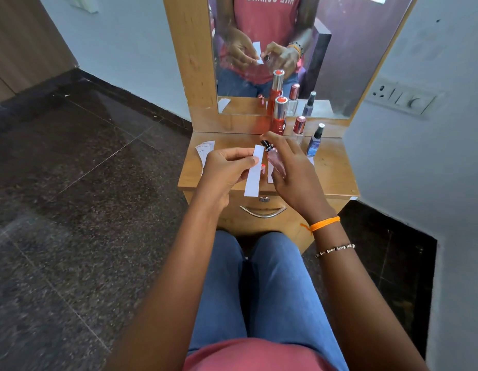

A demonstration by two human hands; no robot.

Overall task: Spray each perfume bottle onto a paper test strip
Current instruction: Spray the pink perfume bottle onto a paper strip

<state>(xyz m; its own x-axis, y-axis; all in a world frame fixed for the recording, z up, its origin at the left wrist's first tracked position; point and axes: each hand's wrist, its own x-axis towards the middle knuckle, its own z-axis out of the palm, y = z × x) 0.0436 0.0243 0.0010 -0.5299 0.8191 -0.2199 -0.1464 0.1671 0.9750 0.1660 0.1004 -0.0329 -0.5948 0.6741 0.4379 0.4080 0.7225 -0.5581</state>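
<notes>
Left hand (227,167) pinches paper strip (253,172) — right hand (291,167) grips pink bottle (274,159).

Three bottles (299,132) stood at the bench's (331,172) rear right, before the mirror (339,49); spare strips (205,151) lay rear left; I saw a drawer (263,210) beneath the top.

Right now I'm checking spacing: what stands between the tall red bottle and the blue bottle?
In the head view, a small clear bottle with a pink cap stands between the red bottle and the blue bottle.

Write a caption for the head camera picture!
Left hand holds a paper strip; right hand aims a pink perfume bottle.
</notes>
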